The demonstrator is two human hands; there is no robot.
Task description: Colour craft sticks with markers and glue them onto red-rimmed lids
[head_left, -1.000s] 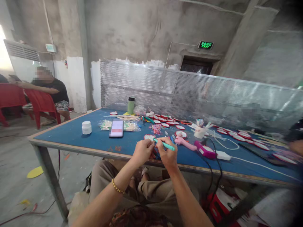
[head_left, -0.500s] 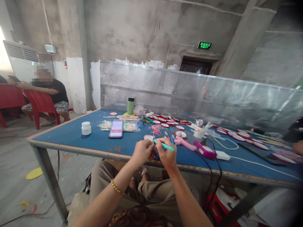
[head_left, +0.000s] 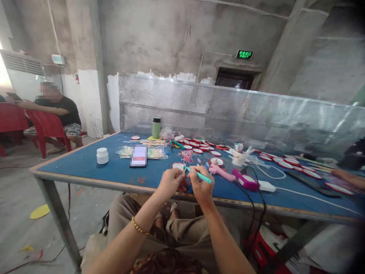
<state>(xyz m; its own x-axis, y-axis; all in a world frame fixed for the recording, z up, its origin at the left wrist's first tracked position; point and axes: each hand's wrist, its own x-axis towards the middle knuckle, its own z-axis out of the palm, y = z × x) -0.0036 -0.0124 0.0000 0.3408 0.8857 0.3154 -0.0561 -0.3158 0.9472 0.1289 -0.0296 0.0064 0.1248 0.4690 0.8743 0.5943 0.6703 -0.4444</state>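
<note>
Along the near edge, a lane is left over the blue tabletop [head_left: 114,174] between the left hand [head_left: 172,182] and the white jar [head_left: 102,156], passing in front of the phone [head_left: 139,155]. Beside the right hand [head_left: 202,185], passage is blocked by the pink tool [head_left: 221,171] and purple device [head_left: 245,180]; farther back, reach is bounded by the perforated panel [head_left: 171,102].

Near the frame's centre, a teal marker [head_left: 203,177] is showing smooth plastic. The blue tabletop [head_left: 71,160] is looking matt, the perforated metal screen [head_left: 165,102] above is shining, the concrete wall [head_left: 148,42] up top is looking rough. At left, red plastic chairs [head_left: 48,123] are looking smooth.
</note>
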